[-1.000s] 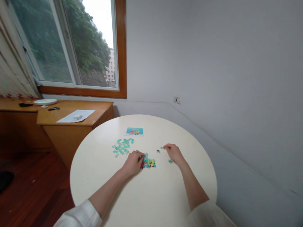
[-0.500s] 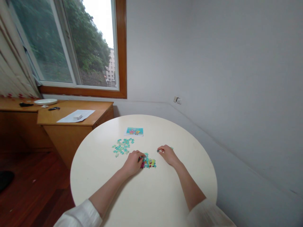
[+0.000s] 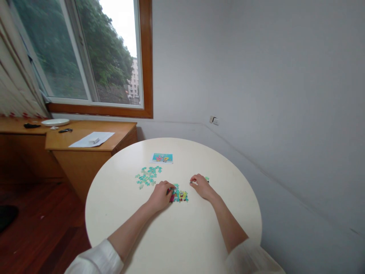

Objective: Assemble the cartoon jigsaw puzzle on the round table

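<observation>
On a round cream table [image 3: 171, 236] lies a small joined patch of puzzle [image 3: 180, 195], blue, yellow and pink. My left hand [image 3: 160, 196] rests with curled fingers on the left edge of that patch. My right hand [image 3: 202, 186] is just right of the patch, its fingertips pinched on a small puzzle piece [image 3: 192, 182]. A single teal piece [image 3: 207, 178] lies just beyond my right hand. A loose heap of teal pieces [image 3: 147, 177] lies to the far left of my left hand. A small reference picture [image 3: 162, 157] lies farther back.
A wooden cabinet [image 3: 85, 152] stands left of the table, with a sheet of paper [image 3: 91, 139] and a small white block on it. A white plate [image 3: 55, 122] and dark small things sit on a sideboard under the window [image 3: 85, 57]. Grey walls close the right side.
My right hand moved left toward the joined patch, to where the small dark piece lay, and now pinches a small piece. My left hand stayed on the patch.
</observation>
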A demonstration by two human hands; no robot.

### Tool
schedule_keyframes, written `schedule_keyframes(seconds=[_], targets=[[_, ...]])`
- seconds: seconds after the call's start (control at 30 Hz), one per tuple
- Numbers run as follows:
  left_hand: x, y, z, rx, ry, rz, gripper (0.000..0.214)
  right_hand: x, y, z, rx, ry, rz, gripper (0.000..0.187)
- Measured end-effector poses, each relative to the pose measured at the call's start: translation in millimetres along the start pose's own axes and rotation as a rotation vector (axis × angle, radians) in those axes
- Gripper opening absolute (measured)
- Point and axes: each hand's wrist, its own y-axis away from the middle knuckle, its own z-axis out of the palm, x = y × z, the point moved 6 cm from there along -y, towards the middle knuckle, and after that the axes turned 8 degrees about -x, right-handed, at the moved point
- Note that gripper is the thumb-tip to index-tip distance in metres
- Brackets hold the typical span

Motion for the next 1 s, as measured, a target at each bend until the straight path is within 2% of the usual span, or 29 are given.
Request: schedule_keyframes(seconds=[0.23, 0.43, 0.7, 1.0], targets=[[3, 1, -1.9, -0.016, 0.002, -0.012, 0.029, -8, 3, -3, -0.022, -0.183, 0.017, 0.011], [2, 0, -0.8, -0.022, 0.000, -0.010, 0.030, -22, 5, -7, -0.013, -0.287, -0.062, 0.015], [3, 0, -1.8, -0.010, 0.002, -0.005, 0.030, -14, -2, 9, -0.055, -0.732, 0.045, 0.012], [2, 1, -0.8, -0.027, -0.003, -0.020, 0.029, -29, 2, 7, -0.112, -0.685, -0.101, 0.024]])
